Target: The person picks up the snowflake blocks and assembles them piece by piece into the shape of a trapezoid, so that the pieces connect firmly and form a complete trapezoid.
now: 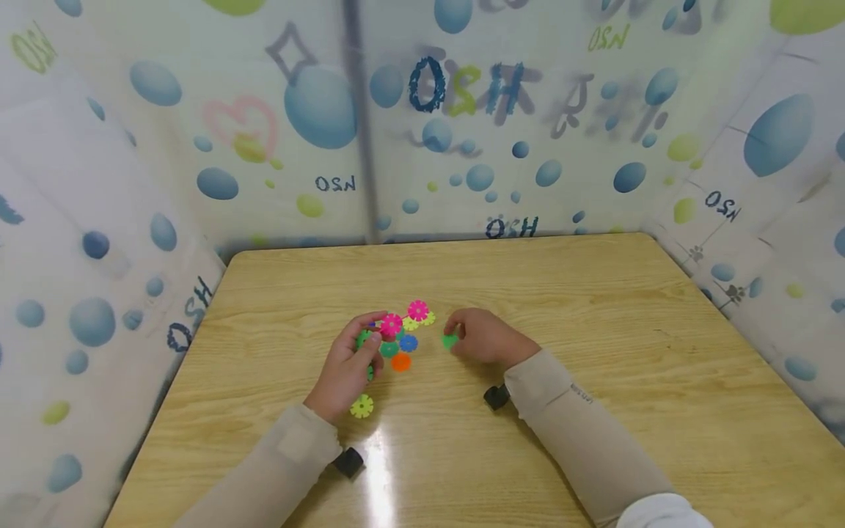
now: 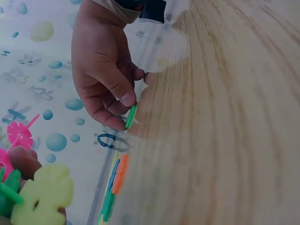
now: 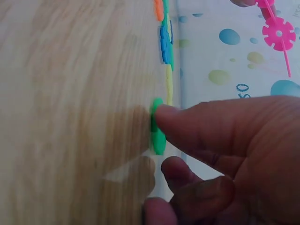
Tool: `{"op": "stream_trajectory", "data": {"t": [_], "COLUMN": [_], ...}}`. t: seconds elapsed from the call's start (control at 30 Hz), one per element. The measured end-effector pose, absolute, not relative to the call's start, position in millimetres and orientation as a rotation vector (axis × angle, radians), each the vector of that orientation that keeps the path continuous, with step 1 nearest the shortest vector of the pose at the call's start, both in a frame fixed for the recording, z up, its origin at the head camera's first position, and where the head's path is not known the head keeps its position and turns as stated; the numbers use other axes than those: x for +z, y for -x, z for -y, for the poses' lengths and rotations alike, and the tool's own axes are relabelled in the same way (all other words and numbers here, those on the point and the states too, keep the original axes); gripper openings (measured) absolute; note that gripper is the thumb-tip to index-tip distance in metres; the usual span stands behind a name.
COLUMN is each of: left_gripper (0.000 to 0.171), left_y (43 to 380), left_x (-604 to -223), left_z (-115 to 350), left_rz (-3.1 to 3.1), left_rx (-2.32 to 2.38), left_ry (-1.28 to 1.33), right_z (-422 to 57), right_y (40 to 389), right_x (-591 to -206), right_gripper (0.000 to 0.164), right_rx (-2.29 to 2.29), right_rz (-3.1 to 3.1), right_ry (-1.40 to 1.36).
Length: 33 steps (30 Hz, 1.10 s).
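My left hand point(image 1: 346, 364) grips a joined chain of notched plastic discs; its pink disc point(image 1: 392, 325) stands near the fingertips. In the left wrist view a pale yellow disc point(image 2: 43, 194) and a green disc point(image 2: 9, 193) show at that hand. Further right, my right hand point(image 1: 487, 336) pinches a loose green disc point(image 3: 158, 126) between thumb and finger. That disc is tilted on edge at or just above the tabletop; contact is unclear. My right fingers partly hide it in the head view.
Between the hands lie a blue disc point(image 1: 408, 343), an orange disc point(image 1: 400, 362) and several green and yellow ones. Nearer me is a yellow disc point(image 1: 361, 406). The wooden table point(image 1: 594, 293) meets printed curtains point(image 1: 462, 176) at the back and sides.
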<state>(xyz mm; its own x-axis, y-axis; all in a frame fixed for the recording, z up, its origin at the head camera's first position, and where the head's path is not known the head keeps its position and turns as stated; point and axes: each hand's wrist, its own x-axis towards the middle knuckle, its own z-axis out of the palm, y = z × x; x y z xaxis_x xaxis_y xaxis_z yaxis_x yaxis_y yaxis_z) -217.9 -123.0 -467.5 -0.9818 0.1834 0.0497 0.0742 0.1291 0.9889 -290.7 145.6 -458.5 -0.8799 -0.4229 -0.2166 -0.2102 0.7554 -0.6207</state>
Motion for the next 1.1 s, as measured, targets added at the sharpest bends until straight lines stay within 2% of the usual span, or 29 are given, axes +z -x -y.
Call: {"op": "stream_trajectory", "data": {"t": [0.1, 0.23, 0.4, 0.57, 0.87, 1.1], "left_gripper": [0.036, 0.037, 0.037, 0.036, 0.036, 0.034], "left_y": [218, 219, 219, 219, 220, 220], "left_x": [-467, -468, -468, -469, -470, -472], "left_z": [123, 123, 124, 123, 123, 124], "left_rz": [-2.308, -2.303, -2.307, -2.306, -2.304, -2.308], "left_rx": [1.999, 2.013, 2.037, 2.066, 2.108, 2.131], "left_ry": [-0.274, -0.297, -0.33, -0.31, -0.311, -0.341], "right_z": [-143, -140, -136, -133, -130, -129], "right_y": [288, 286, 285, 285, 282, 282], "right_x": [-458, -457, -457, -457, -453, -452], "right_gripper": [0.017, 0.015, 0.01, 0.013, 0.018, 0.003], "right_rx": [-0.84, -0.882, -1.263, -1.594, -1.776, -1.88], "right_rz": [-2.616, -2.608, -2.41, -2.172, -2.005, -1.85], "right_ry": [0.5, 0.533, 0.552, 0.558, 0.403, 0.331]}}
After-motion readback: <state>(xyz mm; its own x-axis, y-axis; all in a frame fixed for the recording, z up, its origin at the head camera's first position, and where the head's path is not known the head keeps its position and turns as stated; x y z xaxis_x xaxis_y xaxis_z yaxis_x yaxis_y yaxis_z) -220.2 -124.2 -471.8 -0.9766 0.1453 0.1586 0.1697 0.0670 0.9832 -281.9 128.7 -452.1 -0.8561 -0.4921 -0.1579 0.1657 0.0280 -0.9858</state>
